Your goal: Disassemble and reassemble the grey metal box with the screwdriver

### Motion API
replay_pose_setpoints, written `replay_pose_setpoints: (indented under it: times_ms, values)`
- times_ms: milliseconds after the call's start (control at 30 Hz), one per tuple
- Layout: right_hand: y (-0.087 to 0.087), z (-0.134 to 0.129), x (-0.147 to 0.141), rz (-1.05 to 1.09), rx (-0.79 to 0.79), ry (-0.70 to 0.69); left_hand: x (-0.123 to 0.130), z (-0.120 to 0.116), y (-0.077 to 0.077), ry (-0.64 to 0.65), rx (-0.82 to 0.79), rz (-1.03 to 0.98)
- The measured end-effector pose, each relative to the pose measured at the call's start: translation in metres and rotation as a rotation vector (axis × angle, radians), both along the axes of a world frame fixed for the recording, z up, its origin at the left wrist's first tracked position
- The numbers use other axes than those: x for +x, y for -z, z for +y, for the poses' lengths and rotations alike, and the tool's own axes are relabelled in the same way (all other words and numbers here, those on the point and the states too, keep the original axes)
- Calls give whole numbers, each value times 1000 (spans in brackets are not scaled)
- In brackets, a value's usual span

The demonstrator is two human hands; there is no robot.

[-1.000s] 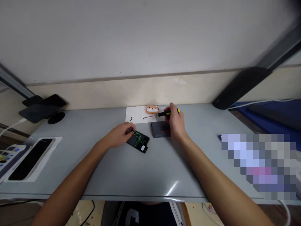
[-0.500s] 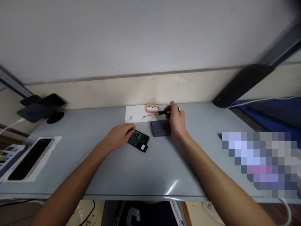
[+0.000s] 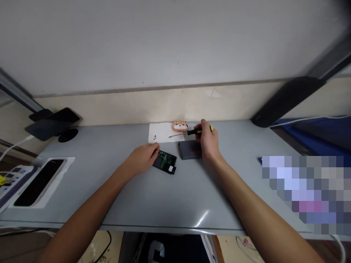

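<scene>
My left hand is closed on the left end of a green and black circuit board on the grey table. In my right hand is a black and yellow screwdriver, its thin shaft pointing left. The tip is over a white paper, at a tiny dark screw. Several more small dark screws lie on the paper's left part. A dark grey case lies beneath my right hand, right of the board. An orange and white animal-faced case sits at the paper's back right.
A black phone lies on white paper at the left, beside a power strip. Another dark device stands at the back left. A black cylinder leans at the back right, and a blurred-out object lies at the right.
The whole view has shifted slightly, so things appear a little further right. The circuit board has turned slightly in my left hand. The screwdriver stays in my right hand, its tip by the screw.
</scene>
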State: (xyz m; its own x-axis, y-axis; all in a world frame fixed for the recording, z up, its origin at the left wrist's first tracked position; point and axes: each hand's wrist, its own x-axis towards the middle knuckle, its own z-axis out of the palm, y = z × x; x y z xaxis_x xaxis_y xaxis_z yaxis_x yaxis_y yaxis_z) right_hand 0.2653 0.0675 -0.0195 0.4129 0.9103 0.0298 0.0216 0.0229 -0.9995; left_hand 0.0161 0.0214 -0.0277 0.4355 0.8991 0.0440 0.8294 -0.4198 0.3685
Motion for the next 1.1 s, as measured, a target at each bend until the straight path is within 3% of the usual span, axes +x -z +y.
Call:
replay_pose_setpoints:
  times_ms: [400, 533, 733, 800, 867, 933, 1000, 1100]
  values:
    - [-1, -2, -1, -6, -71, -13, 2, -1, 5, -31, 6, -14]
    - [-1, -1, 0, -17, -14, 7, 5, -2, 6, -63, 19, 3]
    - [-2, -1, 0, 0, -35, 14, 3, -6, -5, -113, -46, 66]
    - [-3, -2, 1, 7, -52, 17, 2, -8, -11, -118, 17, 75]
    - [-3, -2, 2, 7, -54, 15, 2, -9, -16, -60, 127, 40]
    - [-2, -2, 2, 4, -29, 18, 3, -10, -18, 81, 171, -24]
    - [-1, -1, 3, 3, 2, 24, 5, -11, -17, 232, 132, -87]
    - [-1, 1, 3, 15, -13, 31, 7, -10, -10, 355, 55, -151]
